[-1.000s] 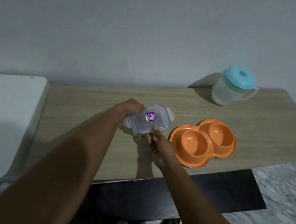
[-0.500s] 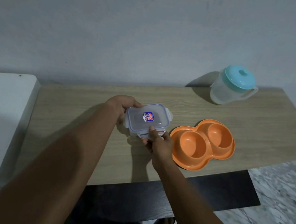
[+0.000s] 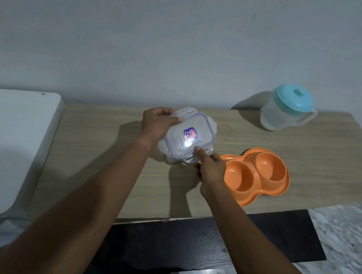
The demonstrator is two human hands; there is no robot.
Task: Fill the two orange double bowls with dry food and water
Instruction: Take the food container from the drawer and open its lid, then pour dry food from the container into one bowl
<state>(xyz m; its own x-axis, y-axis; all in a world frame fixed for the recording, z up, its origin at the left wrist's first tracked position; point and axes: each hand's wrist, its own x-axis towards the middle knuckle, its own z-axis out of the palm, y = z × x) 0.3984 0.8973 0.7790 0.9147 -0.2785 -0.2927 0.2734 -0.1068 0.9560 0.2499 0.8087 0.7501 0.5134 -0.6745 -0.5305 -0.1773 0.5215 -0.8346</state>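
Observation:
A clear plastic food container (image 3: 187, 137) with a snap-on lid and a blue sticker is tilted up off the wooden table (image 3: 98, 150). My left hand (image 3: 155, 123) grips its far left end, thumb on the raised lid flap. My right hand (image 3: 210, 169) pinches the near edge of the lid, thumb on top. An orange double bowl (image 3: 258, 175) lies just right of my right hand, both cups empty. Only one orange bowl is in view. A clear pitcher (image 3: 286, 112) with a teal lid stands at the back right.
A white surface (image 3: 7, 141) adjoins the table's left end. A grey wall runs behind the table. A dark panel (image 3: 197, 245) lies below the table's front edge, and marbled floor (image 3: 347, 248) shows at the right.
The container has been tipped up toward me, and its lid flap at the far end has come up. My right hand shifted a little right along the near edge.

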